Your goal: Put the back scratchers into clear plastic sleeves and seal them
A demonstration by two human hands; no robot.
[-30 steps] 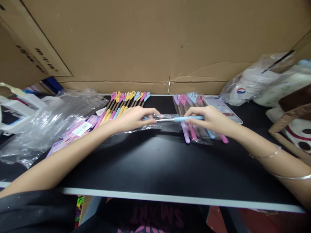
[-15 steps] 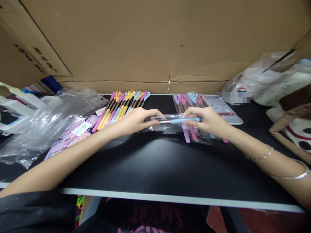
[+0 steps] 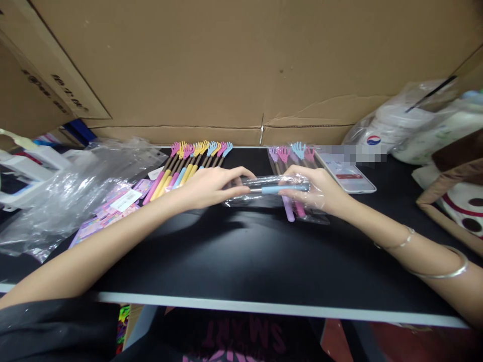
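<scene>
A back scratcher with a light blue handle (image 3: 270, 190) lies level above the table, within a clear plastic bag (image 3: 260, 181). My left hand (image 3: 222, 186) pinches its left end, and its claw is hidden there. At the handle end, my right hand (image 3: 313, 187) is closed on the handle and the bag film, which spreads over its fingers. To the left, several unwrapped back scratchers (image 3: 184, 173) lie in a row with pink, yellow and blue handles. Beneath my right hand are several back scratchers in clear bags (image 3: 290, 207), claws pointing away from me.
Clear plastic bags (image 3: 75, 186) and printed cards (image 3: 109, 208) lie at the left. A phone (image 3: 350, 176) rests behind my right hand. A bagged cup (image 3: 388, 125) and a cloth bag (image 3: 456, 186) stand at the right. A cardboard wall (image 3: 226, 65) closes off the back.
My right hand has shifted slightly left, and the bag film now reaches further right, over its fingers and the handle's end. My left hand has barely moved.
</scene>
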